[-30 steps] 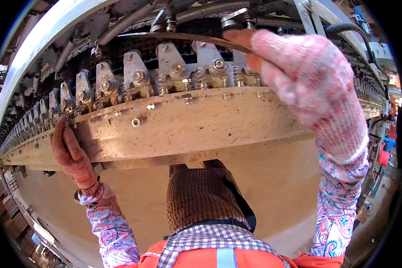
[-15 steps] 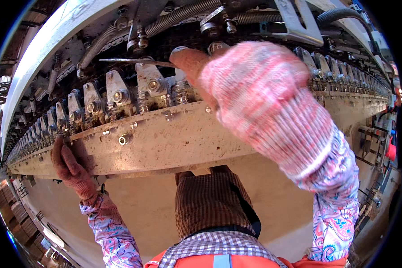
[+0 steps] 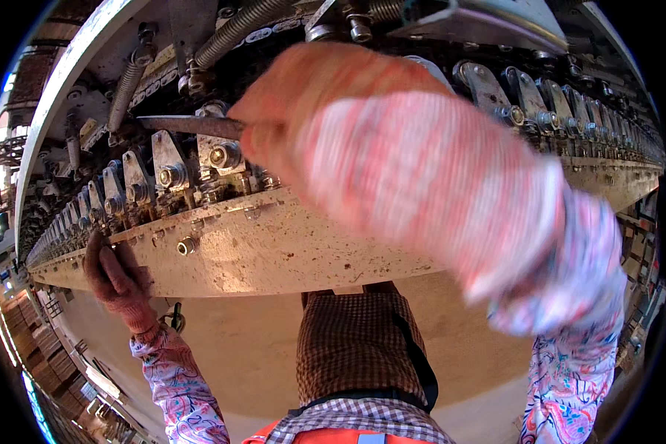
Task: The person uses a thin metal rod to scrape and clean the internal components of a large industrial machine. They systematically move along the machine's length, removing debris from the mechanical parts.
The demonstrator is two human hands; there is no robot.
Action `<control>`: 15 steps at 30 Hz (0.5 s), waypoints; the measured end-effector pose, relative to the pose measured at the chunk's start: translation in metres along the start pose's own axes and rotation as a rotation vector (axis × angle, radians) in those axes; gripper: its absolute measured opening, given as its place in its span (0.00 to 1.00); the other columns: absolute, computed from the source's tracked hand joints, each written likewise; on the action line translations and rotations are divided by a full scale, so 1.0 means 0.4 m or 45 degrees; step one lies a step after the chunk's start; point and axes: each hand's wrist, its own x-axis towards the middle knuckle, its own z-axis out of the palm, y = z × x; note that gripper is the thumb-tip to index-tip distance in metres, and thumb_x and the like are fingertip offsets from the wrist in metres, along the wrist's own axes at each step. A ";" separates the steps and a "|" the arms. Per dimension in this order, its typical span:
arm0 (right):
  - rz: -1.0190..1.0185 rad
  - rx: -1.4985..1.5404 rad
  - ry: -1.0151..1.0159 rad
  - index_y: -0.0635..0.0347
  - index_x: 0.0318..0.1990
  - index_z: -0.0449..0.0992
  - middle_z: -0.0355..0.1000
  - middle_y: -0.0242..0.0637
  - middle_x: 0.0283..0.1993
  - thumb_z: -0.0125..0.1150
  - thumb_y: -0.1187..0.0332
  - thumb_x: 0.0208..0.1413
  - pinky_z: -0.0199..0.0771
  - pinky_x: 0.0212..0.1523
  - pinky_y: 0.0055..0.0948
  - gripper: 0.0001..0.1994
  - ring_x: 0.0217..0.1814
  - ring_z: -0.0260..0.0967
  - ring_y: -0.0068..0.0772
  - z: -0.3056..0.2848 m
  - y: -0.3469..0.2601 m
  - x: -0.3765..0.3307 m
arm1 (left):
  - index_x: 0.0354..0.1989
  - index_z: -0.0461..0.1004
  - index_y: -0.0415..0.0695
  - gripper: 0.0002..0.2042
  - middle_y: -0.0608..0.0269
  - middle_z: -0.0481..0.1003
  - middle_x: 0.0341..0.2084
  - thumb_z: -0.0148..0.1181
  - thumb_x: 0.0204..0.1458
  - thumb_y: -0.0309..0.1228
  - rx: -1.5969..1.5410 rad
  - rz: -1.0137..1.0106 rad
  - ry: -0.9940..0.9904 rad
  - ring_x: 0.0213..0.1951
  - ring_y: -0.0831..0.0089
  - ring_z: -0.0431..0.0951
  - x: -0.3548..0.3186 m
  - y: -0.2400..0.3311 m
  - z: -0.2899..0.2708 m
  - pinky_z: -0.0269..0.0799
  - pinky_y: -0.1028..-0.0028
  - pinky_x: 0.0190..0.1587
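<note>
My right hand [image 3: 348, 126], in a pink and white knit glove and partly blurred, is closed round a flat narrow metal blade [image 3: 189, 124]; its handle end is hidden in the fist. The blade points left, just above the row of metal brackets [image 3: 169, 159] with bolts and springs. My left hand [image 3: 117, 277], also gloved, lies with fingers stretched out against the front of the long metal beam [image 3: 251, 255], fingertips near its upper edge. A hex bolt or nut [image 3: 186, 246] sits on the beam's face.
Coil springs [image 3: 233, 37] and a chain [image 3: 266, 33] run behind the brackets. A bent metal plate [image 3: 488, 28] overhangs at the upper right. Below the beam lies brown floor [image 3: 229, 355], with stacked boards [image 3: 41, 337] at the far left.
My right hand and the blade have shifted left and slightly down along the brackets. The view has moved a little; my left hand stays on the beam.
</note>
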 end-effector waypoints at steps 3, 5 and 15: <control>0.198 0.531 -0.179 0.60 0.52 0.81 0.76 0.37 0.25 0.59 0.60 0.65 0.73 0.20 0.29 0.16 0.21 0.73 0.27 -0.010 0.001 0.020 | 0.62 0.74 0.36 0.16 0.59 0.76 0.55 0.51 0.71 0.31 -0.036 -0.068 0.014 0.53 0.73 0.75 -0.016 -0.014 -0.036 0.71 0.74 0.58; 0.546 0.689 -0.254 0.61 0.56 0.81 0.76 0.38 0.26 0.59 0.58 0.66 0.74 0.23 0.27 0.19 0.24 0.74 0.23 -0.038 -0.036 -0.003 | 0.61 0.74 0.36 0.16 0.60 0.76 0.54 0.51 0.71 0.30 -0.065 -0.005 0.000 0.53 0.73 0.75 -0.001 -0.023 -0.013 0.71 0.74 0.58; 0.030 -0.121 -0.092 0.58 0.65 0.73 0.78 0.38 0.33 0.55 0.62 0.69 0.79 0.31 0.30 0.20 0.26 0.75 0.28 0.062 -0.029 0.020 | 0.65 0.72 0.39 0.17 0.58 0.75 0.58 0.52 0.71 0.32 0.263 0.021 -0.217 0.57 0.68 0.75 0.025 -0.008 -0.054 0.74 0.67 0.60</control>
